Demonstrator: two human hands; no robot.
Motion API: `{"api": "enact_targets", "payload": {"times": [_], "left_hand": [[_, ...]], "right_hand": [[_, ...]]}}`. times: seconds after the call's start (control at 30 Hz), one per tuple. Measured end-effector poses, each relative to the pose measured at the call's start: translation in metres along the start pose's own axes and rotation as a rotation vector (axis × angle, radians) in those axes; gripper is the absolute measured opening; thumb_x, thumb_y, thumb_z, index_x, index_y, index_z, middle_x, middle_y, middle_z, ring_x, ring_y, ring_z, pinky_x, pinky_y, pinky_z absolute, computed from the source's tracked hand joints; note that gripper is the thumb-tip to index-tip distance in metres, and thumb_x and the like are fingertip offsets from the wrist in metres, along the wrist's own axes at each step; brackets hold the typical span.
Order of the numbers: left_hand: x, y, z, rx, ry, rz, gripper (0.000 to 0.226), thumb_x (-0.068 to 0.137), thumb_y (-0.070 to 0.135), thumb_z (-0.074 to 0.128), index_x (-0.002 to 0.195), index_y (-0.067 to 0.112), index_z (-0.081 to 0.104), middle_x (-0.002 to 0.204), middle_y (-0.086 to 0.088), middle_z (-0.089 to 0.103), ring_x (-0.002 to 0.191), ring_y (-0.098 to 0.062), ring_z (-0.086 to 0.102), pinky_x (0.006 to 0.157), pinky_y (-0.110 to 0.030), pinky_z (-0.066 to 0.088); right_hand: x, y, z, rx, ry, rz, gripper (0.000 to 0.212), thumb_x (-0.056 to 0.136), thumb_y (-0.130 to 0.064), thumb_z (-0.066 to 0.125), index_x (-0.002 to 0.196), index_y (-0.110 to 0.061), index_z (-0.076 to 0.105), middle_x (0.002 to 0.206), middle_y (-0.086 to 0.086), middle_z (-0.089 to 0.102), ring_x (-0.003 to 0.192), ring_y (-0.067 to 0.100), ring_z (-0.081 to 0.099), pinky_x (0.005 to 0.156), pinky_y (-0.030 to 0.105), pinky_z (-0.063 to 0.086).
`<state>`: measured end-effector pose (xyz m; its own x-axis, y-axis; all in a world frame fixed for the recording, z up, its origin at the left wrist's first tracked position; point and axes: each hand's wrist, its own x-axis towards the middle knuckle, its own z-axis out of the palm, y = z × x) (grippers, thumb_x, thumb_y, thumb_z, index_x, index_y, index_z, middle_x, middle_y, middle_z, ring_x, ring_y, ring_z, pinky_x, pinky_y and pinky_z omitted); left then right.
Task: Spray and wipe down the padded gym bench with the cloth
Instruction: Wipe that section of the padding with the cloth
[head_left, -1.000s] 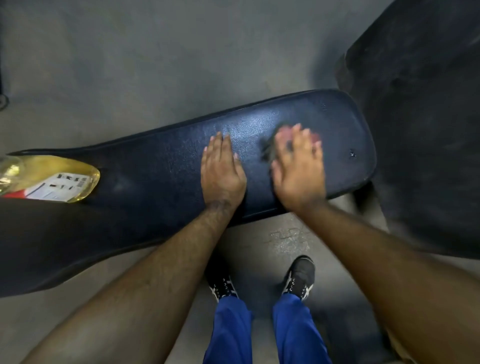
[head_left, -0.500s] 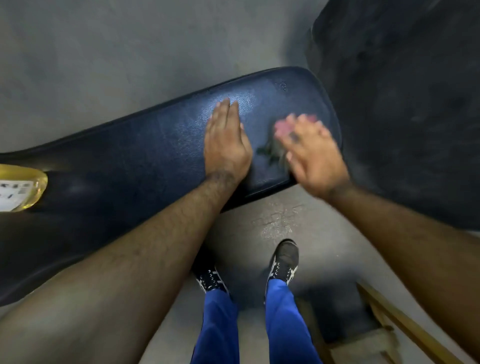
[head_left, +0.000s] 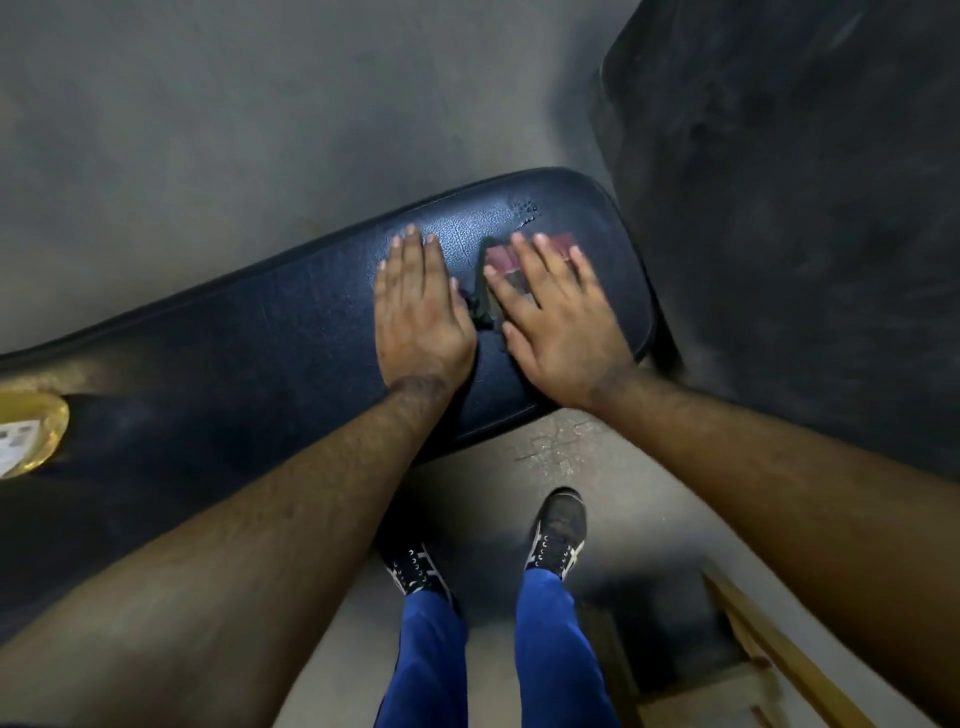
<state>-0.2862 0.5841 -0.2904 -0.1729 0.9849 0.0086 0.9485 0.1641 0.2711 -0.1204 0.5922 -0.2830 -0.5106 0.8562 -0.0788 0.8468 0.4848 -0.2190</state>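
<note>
Dark navy vinyl, pebbled and faintly glossy, covers the padded gym bench, which runs from the left edge across to a rounded end near the middle right. Both hands lie on that end of the surface. The left hand rests flat, palm down, fingers straight and together, grasping nothing. Just beside it the right hand presses flat on the cloth — a reddish-and-dark rag, mostly hidden under the palm, its edges showing past the spread fingertips and along the thumb side. The right fingers are extended, not curled round the fabric. A patch of small wet droplets sits on the vinyl just beyond the rag.

At the far left edge, a bottle of yellow liquid with a white label lies on the bench, well apart from the hands; only part of it is in view.

Below, on the grey concrete floor, stand two black shoes with white stripes under blue trousers. A dark mat fills the right side — and pale wooden boards show at the lower right.
</note>
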Motion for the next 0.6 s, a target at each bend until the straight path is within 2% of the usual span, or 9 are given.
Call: {"api": "enact_targets", "payload": {"times": [0.03,0.07,0.17,0.2,0.3,0.33,0.37,0.47,0.6], "left_hand": [[0.000,-0.001,0.001,0.000,0.001,0.003,0.057,0.095,0.028,0.031,0.146,0.004,0.037,0.156,-0.014,0.031,0.146,-0.028,0.026,0.120,-0.040,0.015],[0.000,-0.002,0.002,0.009,0.007,0.003,0.057,0.095,0.028,0.032,0.146,0.003,0.037,0.156,-0.014,0.032,0.146,-0.028,0.026,0.120,-0.039,0.015],[0.000,-0.002,0.004,0.039,0.035,0.002,0.055,0.096,0.026,0.034,0.145,0.003,0.039,0.155,-0.015,0.034,0.145,-0.028,0.029,0.120,-0.039,0.015],[0.001,-0.002,0.003,0.043,0.042,0.001,0.055,0.096,0.026,0.034,0.145,0.002,0.039,0.154,-0.015,0.035,0.145,-0.028,0.030,0.120,-0.040,0.016],[0.001,-0.001,0.002,0.052,0.034,0.010,0.054,0.097,0.026,0.033,0.145,0.001,0.040,0.154,-0.016,0.035,0.145,-0.029,0.030,0.120,-0.041,0.017],[0.000,0.000,0.002,0.055,0.033,0.012,0.054,0.097,0.025,0.034,0.145,0.001,0.040,0.154,-0.016,0.035,0.144,-0.029,0.030,0.120,-0.041,0.017],[0.000,0.000,0.003,0.061,0.041,0.012,0.054,0.097,0.025,0.035,0.145,0.001,0.040,0.154,-0.016,0.036,0.144,-0.029,0.030,0.120,-0.041,0.017],[0.002,0.000,0.002,0.068,0.033,0.008,0.053,0.096,0.024,0.037,0.144,0.001,0.040,0.154,-0.016,0.036,0.144,-0.028,0.030,0.120,-0.041,0.017],[0.001,0.000,0.001,0.072,0.031,0.015,0.052,0.097,0.024,0.037,0.142,-0.001,0.043,0.153,-0.017,0.036,0.145,-0.028,0.029,0.120,-0.042,0.017]], "right_hand": [[0.004,0.015,-0.003,0.000,-0.010,-0.090,0.061,0.094,-0.037,0.042,0.152,-0.021,0.039,0.162,0.017,0.028,0.149,0.035,0.027,0.120,0.054,0.021],[0.016,0.031,-0.007,-0.005,0.013,-0.053,0.060,0.095,-0.037,0.040,0.153,-0.022,0.038,0.162,0.016,0.029,0.149,0.035,0.027,0.120,0.054,0.023],[0.055,0.034,-0.011,0.148,0.070,0.484,0.062,0.093,-0.036,0.037,0.153,-0.021,0.037,0.161,0.019,0.028,0.149,0.038,0.026,0.120,0.055,0.023],[0.060,0.019,-0.009,0.125,0.057,0.491,0.063,0.092,-0.037,0.037,0.153,-0.022,0.037,0.161,0.020,0.027,0.149,0.038,0.025,0.120,0.055,0.021],[0.050,0.014,-0.007,0.051,-0.013,0.008,0.061,0.092,-0.036,0.040,0.152,-0.024,0.039,0.161,0.017,0.028,0.149,0.036,0.025,0.121,0.056,0.018],[0.056,0.030,-0.011,0.076,-0.029,-0.063,0.059,0.092,-0.035,0.040,0.151,-0.025,0.041,0.161,0.015,0.030,0.149,0.035,0.026,0.121,0.055,0.019],[0.067,0.043,-0.014,0.098,-0.015,-0.013,0.058,0.092,-0.035,0.040,0.149,-0.026,0.043,0.160,0.015,0.032,0.148,0.034,0.028,0.121,0.054,0.021],[0.096,0.029,-0.015,0.172,0.030,0.365,0.057,0.090,-0.035,0.036,0.145,-0.025,0.050,0.156,0.016,0.039,0.146,0.036,0.033,0.120,0.054,0.023],[0.087,0.028,-0.013,0.105,-0.106,-0.193,0.057,0.091,-0.036,0.039,0.147,-0.028,0.047,0.159,0.011,0.035,0.148,0.031,0.030,0.121,0.051,0.020]]}}
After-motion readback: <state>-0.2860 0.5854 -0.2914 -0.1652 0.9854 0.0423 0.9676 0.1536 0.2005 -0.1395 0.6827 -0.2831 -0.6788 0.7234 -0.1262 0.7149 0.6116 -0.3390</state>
